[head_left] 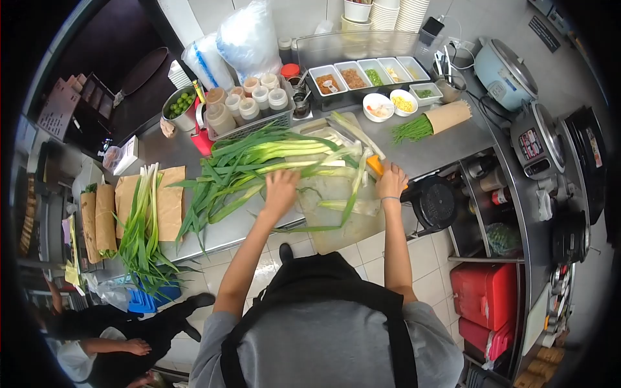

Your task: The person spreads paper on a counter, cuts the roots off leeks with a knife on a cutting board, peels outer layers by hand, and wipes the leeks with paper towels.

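A large heap of leeks (259,152) lies across the counter, green leaves to the left and pale stalks on the cutting board (346,234). My left hand (283,189) rests on the near stalks of the heap, its fingers bent over them; whether it grips any is hard to tell. My right hand (392,180) is closed round an orange-handled knife (375,165) at the board's right side. The blade is hard to make out among the stalks. A loose leek piece (349,205) and trimmed leaves lie near the board's middle.
More leeks (142,213) lie on brown paper at left. Behind the board stand a basket of squeeze bottles (249,103) and a topping rack (365,74). Wrapped green stalks (430,123) lie at right, above a black round-topped stool (433,202). A co-worker (123,346) is at lower left.
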`<action>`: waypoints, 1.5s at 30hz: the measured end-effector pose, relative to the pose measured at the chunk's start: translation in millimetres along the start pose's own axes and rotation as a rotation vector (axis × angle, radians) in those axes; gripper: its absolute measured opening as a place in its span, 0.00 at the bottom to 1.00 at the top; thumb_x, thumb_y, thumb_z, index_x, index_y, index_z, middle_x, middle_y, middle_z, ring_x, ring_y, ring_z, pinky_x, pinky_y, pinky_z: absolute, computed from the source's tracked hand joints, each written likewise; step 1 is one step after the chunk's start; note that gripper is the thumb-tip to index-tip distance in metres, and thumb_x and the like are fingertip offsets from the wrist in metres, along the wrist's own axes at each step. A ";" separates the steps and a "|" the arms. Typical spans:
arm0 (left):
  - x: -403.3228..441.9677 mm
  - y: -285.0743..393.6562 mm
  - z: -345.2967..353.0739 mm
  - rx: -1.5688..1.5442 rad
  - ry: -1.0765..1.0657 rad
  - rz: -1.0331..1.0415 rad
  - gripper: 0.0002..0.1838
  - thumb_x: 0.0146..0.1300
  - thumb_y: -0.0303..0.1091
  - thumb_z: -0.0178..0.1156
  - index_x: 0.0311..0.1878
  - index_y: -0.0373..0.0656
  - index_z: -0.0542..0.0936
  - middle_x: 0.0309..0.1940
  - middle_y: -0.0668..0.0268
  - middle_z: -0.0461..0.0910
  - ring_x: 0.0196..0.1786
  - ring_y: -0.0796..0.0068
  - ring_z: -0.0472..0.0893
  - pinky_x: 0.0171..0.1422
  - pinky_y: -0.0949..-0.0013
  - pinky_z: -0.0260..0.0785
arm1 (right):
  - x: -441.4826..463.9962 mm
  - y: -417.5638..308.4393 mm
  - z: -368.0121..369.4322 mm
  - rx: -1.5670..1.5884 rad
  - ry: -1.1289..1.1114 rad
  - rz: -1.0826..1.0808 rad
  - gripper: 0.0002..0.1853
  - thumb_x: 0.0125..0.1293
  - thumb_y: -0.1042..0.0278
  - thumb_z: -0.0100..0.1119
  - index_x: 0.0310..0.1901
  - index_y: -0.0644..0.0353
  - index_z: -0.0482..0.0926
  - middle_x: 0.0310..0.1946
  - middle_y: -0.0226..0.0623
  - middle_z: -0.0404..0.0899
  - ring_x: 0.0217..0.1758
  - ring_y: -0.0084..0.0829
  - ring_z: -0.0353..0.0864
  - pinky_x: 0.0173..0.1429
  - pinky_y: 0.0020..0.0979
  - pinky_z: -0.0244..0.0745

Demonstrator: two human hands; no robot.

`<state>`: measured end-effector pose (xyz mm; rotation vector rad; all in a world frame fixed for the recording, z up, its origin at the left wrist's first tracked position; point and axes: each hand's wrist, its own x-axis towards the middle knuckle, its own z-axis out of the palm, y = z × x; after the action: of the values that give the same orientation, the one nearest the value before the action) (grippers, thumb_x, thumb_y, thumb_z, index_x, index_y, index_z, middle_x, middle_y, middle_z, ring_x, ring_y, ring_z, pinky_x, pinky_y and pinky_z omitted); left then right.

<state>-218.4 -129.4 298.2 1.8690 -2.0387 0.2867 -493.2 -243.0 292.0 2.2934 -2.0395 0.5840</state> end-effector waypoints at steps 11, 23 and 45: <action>27.6 -55.7 -5.8 0.136 -0.098 0.013 0.08 0.50 0.26 0.54 0.33 0.44 0.79 0.35 0.64 0.73 0.44 0.64 0.71 0.43 0.61 0.64 | 2.9 -11.0 -12.9 0.030 -0.037 0.079 0.21 0.46 0.73 0.62 0.46 0.55 0.74 0.41 0.39 0.71 0.48 0.40 0.73 0.50 0.47 0.66; 26.3 -69.9 -17.6 0.038 -0.048 -0.066 0.14 0.38 0.27 0.62 0.34 0.47 0.78 0.36 0.66 0.73 0.44 0.65 0.72 0.44 0.61 0.62 | -6.5 -6.3 -89.1 0.230 0.146 0.075 0.21 0.48 0.71 0.58 0.48 0.60 0.76 0.40 0.42 0.74 0.41 0.43 0.77 0.44 0.42 0.70; 11.2 -85.8 -35.4 -0.107 -0.338 0.010 0.21 0.42 0.34 0.68 0.44 0.45 0.79 0.42 0.61 0.75 0.49 0.59 0.73 0.52 0.57 0.63 | -61.1 -52.2 1.0 0.430 0.045 0.065 0.22 0.54 0.74 0.59 0.52 0.60 0.70 0.43 0.51 0.70 0.47 0.52 0.73 0.50 0.45 0.70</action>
<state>-129.7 -135.1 327.2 1.9474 -2.2259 -0.1445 -447.5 -177.2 285.7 2.3948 -2.1453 1.1700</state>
